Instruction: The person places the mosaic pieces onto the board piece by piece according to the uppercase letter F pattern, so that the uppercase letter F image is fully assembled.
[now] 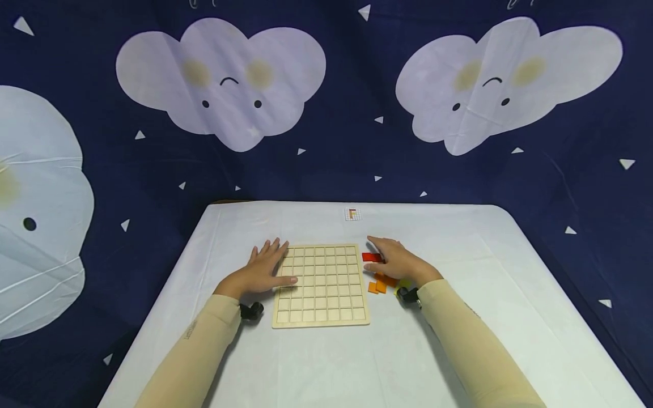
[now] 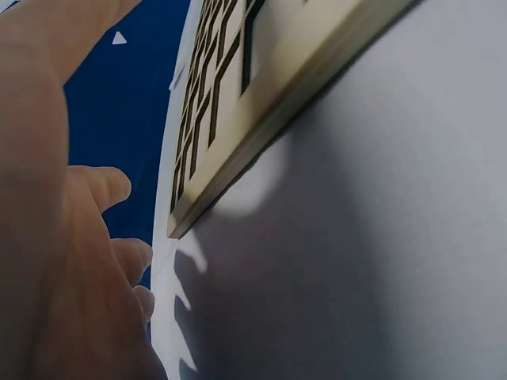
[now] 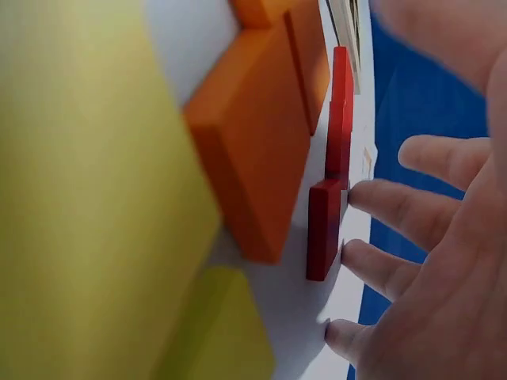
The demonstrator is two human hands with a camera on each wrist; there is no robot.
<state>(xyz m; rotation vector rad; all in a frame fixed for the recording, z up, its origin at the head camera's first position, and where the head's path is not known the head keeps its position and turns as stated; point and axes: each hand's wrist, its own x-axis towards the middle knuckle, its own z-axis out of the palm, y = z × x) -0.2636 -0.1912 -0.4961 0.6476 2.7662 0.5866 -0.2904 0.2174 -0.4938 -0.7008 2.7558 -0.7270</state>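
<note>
A square wooden grid board (image 1: 321,324) lies flat on the white table. My left hand (image 1: 262,272) is at its left edge, fingers spread, with the thumb reaching over the grid in the head view. To the right of the board, my right hand (image 1: 398,260) is spread above a cluster of coloured pieces and holds none of them. Red pieces (image 3: 323,229) lie by its fingertips. Orange pieces (image 3: 245,150) and yellow pieces (image 3: 218,332) sit nearer the wrist, partly hidden under the hand and wrist in the head view.
A small card (image 1: 353,214) with a coloured grid pattern lies near the table's far edge, beyond the board. The white-covered table (image 1: 326,368) ends at a dark blue curtain (image 1: 352,158) printed with clouds and triangles. A small black camera sits on each wrist.
</note>
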